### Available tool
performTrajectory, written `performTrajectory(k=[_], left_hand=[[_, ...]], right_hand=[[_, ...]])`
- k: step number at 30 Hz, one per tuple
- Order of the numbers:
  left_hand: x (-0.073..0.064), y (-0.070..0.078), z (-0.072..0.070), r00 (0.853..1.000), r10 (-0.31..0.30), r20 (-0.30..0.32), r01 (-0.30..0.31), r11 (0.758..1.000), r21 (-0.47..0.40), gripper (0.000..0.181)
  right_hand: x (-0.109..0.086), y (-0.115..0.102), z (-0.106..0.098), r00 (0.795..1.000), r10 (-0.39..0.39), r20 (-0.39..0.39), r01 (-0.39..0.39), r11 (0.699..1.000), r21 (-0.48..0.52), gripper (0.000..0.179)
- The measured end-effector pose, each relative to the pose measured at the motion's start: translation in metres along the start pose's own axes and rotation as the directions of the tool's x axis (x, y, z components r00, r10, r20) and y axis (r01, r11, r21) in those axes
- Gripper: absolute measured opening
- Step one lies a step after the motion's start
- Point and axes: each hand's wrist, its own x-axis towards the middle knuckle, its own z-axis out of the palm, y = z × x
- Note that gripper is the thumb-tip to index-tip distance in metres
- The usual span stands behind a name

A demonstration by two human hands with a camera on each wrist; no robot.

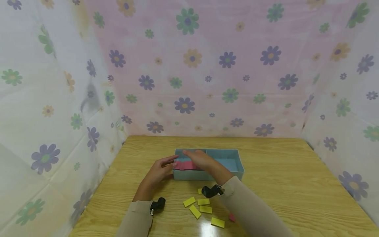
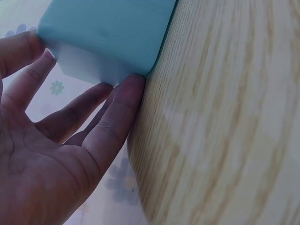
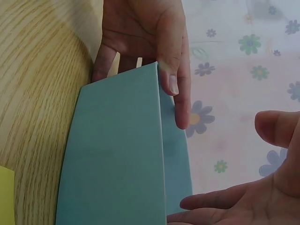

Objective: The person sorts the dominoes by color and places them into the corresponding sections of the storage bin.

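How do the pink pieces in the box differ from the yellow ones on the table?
The pink pieces sit inside the blue box; the yellow pieces lie on the table. The pink pieces are bunched together, while the yellow pieces are spread out at differing angles. Both kinds look roughly rectangular.

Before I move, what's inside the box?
Inside the box, pink pieces lie left of the divider; right of it, only bare floor shows. The right hand covers part of both sides, so anything beneath it can't be seen.
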Motion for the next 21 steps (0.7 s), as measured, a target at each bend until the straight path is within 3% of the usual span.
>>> performTrajectory(k=[7, 13, 21], left_hand=[[-0.003, 0.004, 0.001, 1.0, -0.01, -0.02, 0.011, 1.0, 0.021, 0.043], [-0.003, 0.003, 0.001, 1.0, -0.009, -0.009, 0.009, 1.0, 0.007, 0.044], [-0.004, 0.004, 0.003, 1.0, -0.009, -0.007, 0.009, 1.0, 0.018, 0.047]], right_hand=[[-0.011, 0.003, -0.002, 0.997, -0.08, -0.009, 0.079, 0.991, -0.106, 0.086], [-0.027, 0.018, -0.01, 0.985, -0.172, -0.019, 0.17, 0.983, -0.072, 0.087], [-0.061, 0.047, -0.036, 0.926, -0.377, 0.008, 0.377, 0.925, 0.043, 0.054]])
